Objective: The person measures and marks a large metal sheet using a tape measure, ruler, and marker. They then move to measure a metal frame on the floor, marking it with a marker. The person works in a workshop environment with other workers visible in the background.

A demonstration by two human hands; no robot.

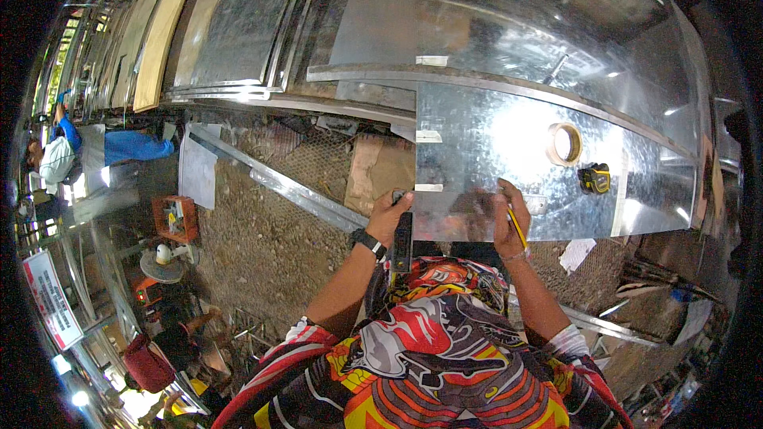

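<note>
In front of me lies a shiny metal sheet (469, 167) with its near edge close to my body. My left hand (389, 218), wearing a watch, is closed at the sheet's left near corner. It grips a short black straight-sided tool (403, 245), which hangs down past the edge; its exact kind is unclear. My right hand (511, 221) rests at the near edge with a yellow pencil (519, 228) held against the palm. Its fingertips point onto the sheet. Farther right on the metal are a roll of tape (565, 144) and a yellow-and-black tape measure (594, 179).
A metal strip (509, 87) crosses behind the sheet. Left of it, a long metal profile (278, 179) slants over gravelly ground, near a cardboard piece (373, 171). An orange crate (175, 218) stands farther left. Other people (63, 151) are at the left side.
</note>
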